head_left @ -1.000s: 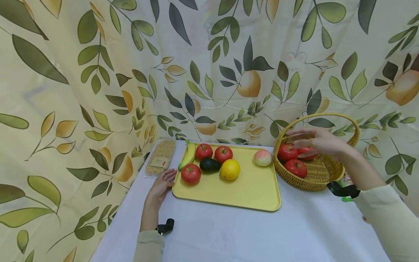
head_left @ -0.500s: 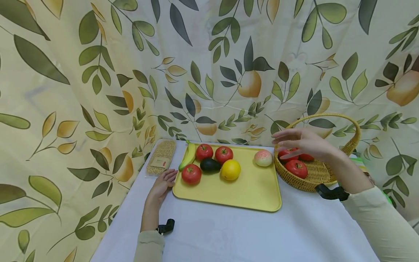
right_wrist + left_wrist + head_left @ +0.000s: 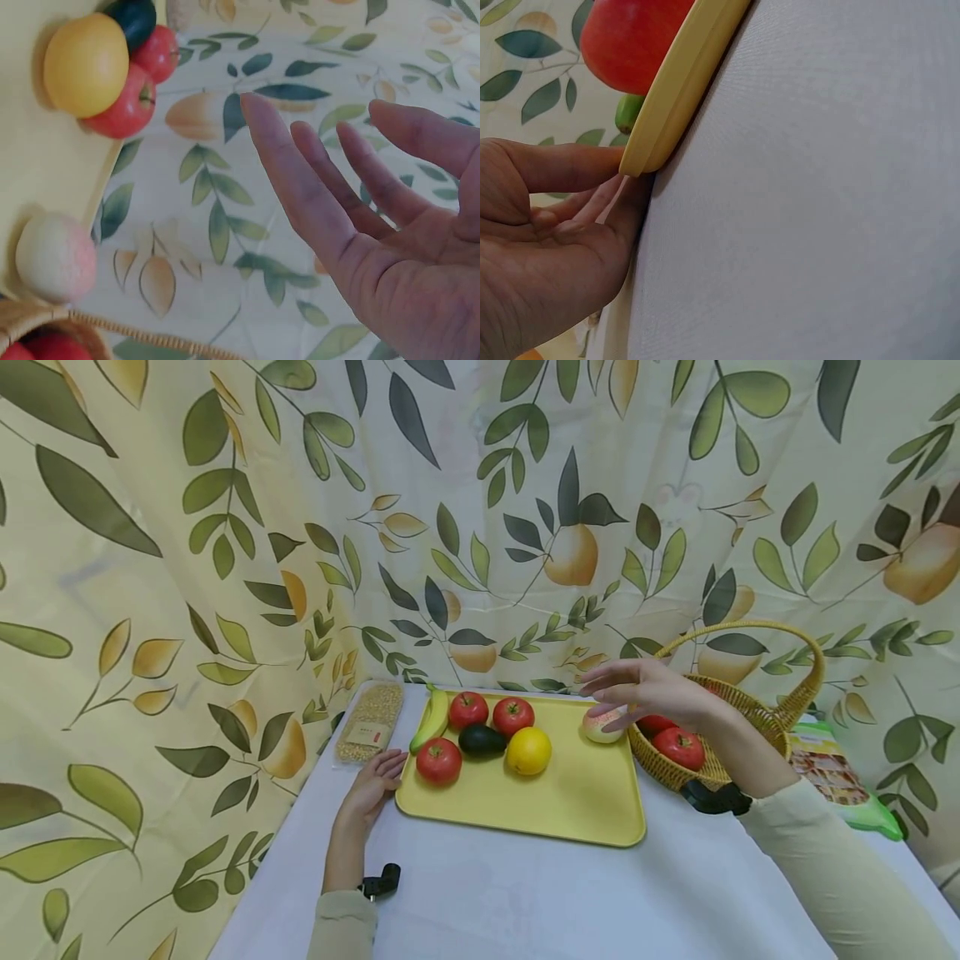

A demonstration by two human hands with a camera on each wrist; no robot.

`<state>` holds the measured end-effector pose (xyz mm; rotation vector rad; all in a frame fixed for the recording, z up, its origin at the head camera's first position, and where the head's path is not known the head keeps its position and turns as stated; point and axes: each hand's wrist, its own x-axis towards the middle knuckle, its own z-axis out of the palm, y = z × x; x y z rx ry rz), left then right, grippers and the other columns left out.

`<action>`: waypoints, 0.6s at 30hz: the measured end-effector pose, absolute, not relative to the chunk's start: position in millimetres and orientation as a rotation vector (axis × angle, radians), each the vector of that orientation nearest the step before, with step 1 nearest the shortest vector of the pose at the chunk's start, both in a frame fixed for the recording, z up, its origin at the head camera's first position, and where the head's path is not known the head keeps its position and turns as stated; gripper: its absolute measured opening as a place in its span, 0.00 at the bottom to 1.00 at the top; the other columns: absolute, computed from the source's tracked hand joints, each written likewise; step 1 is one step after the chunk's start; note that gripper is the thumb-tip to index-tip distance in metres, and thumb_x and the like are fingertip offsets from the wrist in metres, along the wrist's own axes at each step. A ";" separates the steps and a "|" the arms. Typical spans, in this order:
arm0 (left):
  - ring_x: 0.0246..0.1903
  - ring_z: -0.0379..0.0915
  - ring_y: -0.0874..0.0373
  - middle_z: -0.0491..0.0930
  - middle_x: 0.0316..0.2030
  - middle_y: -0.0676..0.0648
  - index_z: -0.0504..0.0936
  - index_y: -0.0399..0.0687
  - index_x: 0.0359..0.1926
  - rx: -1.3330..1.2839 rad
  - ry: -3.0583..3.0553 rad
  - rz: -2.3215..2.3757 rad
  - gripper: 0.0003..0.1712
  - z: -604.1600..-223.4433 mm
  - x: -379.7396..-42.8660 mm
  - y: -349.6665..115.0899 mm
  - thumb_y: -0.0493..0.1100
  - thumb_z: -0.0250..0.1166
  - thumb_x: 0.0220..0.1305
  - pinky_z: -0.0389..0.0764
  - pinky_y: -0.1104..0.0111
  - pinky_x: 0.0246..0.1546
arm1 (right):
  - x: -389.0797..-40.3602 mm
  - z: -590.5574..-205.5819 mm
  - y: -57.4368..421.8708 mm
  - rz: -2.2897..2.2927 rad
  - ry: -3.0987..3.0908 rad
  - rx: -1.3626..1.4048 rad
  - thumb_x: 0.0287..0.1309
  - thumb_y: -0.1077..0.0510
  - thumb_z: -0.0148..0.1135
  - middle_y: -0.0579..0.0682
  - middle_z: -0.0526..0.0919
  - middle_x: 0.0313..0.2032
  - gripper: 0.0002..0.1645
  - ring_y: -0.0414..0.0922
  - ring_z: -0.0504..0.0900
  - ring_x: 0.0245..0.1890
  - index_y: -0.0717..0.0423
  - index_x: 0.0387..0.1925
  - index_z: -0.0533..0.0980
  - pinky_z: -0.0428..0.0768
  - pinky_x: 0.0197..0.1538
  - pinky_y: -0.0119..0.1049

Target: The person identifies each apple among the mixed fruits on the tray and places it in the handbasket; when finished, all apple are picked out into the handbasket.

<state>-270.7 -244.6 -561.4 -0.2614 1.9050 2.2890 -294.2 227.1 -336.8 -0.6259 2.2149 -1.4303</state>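
1. Left hand [image 3: 367,787]: fingers loosely extended, touching left edge of tray [image 3: 517,817].
2. Right hand [image 3: 660,693]: fingers apart, raised near peach [image 3: 54,256].
3. Peach on tray's right end, beside basket [image 3: 772,727].

Pale greenish-cream long sleeves [image 3: 832,870], small black wrist-worn devices [image 3: 712,797]

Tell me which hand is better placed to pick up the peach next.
Likely the right hand: it is close to the peach, fingers extended and holding nothing. The left hand touches the left edge of the tray, while the peach sits near the right end.
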 end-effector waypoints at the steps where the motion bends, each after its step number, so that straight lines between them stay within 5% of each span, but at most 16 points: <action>1: 0.76 0.58 0.38 0.62 0.74 0.29 0.57 0.29 0.76 -0.256 1.906 2.290 0.40 -561.4 -270.5 -245.0 0.15 0.48 0.63 0.63 0.53 0.75 | -294.5 -336.7 223.7 -1.420 2.214 -0.626 0.74 0.58 0.60 0.68 0.75 0.66 0.28 0.63 0.84 0.57 0.64 0.70 0.70 0.88 0.49 0.56; 18: 0.76 0.59 0.39 0.64 0.74 0.30 0.59 0.30 0.76 -0.282 1.912 2.284 0.40 -563.6 -272.9 -246.4 0.15 0.48 0.63 0.63 0.51 0.75 | -308.6 -342.8 170.2 -1.428 2.047 -0.675 0.76 0.60 0.57 0.69 0.73 0.68 0.29 0.67 0.82 0.58 0.66 0.72 0.66 0.86 0.52 0.59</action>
